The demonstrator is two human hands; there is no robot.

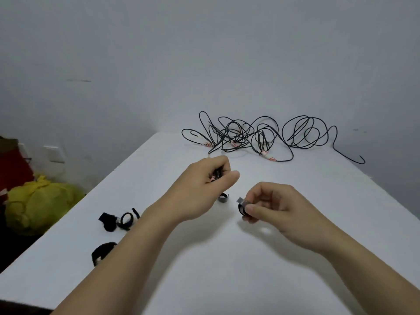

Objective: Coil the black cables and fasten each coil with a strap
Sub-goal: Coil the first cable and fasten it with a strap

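Observation:
A tangle of thin black cables (256, 135) with pink-and-white tags lies at the far end of the white table (227, 258). My left hand (200, 189) is curled round a small black bundle with a pink tag (216, 175), most of it hidden in my fingers. My right hand (270, 205) pinches a curled black strap (242, 206) just above the table. Another curled strap (223, 197) lies between my hands. More black straps (118, 220) lie by my left forearm, and one (102, 252) sits nearer the front.
The table's left edge runs diagonally from the back to the near left. Beyond it, on the floor, sit a yellow-green bag (38, 201) and something red (13, 167). A grey wall stands behind the table.

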